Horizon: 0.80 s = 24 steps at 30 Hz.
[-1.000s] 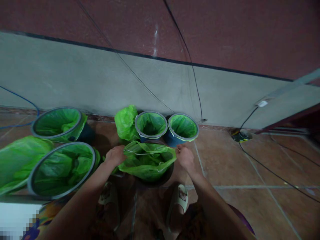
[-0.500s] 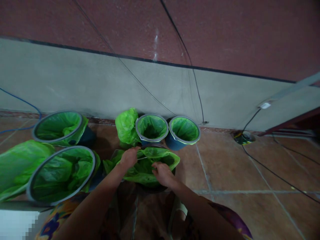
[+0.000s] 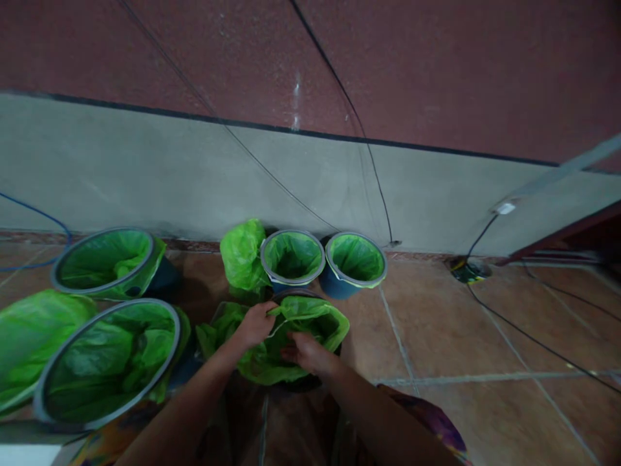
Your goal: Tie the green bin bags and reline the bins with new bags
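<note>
Head view, sole camera. Thin translucent green plastic bag sits at near centre, mouth gaping, partly inside a dark round bin on the brown tiled floor. Left hand pinches the bag's far-left edge, fingers narrowed on gathered film; judged purpose: to anchor the thin rim and stop the mouth collapsing. A white cord hangs just beside that grip, probably the bag's drawstring.

Right hand is within the mouth, fingers loosely bent; whether they hold any film cannot be told. Placement suggests work on the lining from inside, with the left grip as counter-hold.

Crumpled green film lies left of the bin; cannot tell if it belongs to the same bag.

Far side: two blue buckets with grey rims, one at left and one at right, stand upright near the wall, each lined with green film. Rim rings presumably clamp the liners. A puffed green bag stands just beside the left one.

Left side: two more lined buckets, far and near, well apart from the far pair.
</note>
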Motion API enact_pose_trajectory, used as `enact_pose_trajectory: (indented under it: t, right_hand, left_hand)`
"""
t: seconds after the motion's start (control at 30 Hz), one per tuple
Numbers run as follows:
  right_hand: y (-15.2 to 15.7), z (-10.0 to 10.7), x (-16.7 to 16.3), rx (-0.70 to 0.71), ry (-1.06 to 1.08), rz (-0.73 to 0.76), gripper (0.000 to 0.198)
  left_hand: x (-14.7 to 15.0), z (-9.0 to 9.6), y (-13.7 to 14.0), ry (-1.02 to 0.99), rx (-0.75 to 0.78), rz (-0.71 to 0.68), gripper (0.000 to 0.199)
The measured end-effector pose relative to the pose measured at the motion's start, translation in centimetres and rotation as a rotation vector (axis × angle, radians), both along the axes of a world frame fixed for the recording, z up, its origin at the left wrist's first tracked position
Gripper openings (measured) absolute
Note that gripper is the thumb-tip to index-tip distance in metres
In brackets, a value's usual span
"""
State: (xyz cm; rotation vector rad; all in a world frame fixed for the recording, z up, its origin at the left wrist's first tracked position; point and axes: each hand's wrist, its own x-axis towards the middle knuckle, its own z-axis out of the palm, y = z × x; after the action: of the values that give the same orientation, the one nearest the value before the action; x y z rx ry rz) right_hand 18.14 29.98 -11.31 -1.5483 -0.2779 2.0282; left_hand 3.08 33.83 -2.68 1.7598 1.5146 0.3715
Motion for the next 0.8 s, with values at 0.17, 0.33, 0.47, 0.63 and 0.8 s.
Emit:
enact_pose_trajectory:
  t: [0.17, 0.33, 0.47, 0.63, 0.8]
  right_hand:
    - [0.5, 0.2, -0.3, 0.047, 0.196, -0.030, 0.016]
    - [1.2, 1.2, -0.7, 0.127, 0.183, -0.107, 0.015]
    - [1.6, 2.5, -0.5, 0.198, 0.232, -0.168, 0.020]
    - [2.0, 4.8, 0.1, 0.249, 0.383, -0.164, 0.023]
    - [2.3, 6.4, 0.4, 0.251, 0.431, -0.169, 0.025]
  left_hand:
    - [0.5, -0.3, -0.3, -0.122, -0.086, -0.025, 0.033]
    - [0.7, -0.1, -0.5, -0.091, -0.072, -0.028, 0.025]
    - [0.6, 0.1, -0.4, -0.091, 0.059, 0.002, 0.016]
    - [0.7, 0.9, -0.3, -0.143, 0.101, 0.037, 0.010]
    - [0.9, 2.1, -0.5, -0.083, 0.079, 0.004, 0.012]
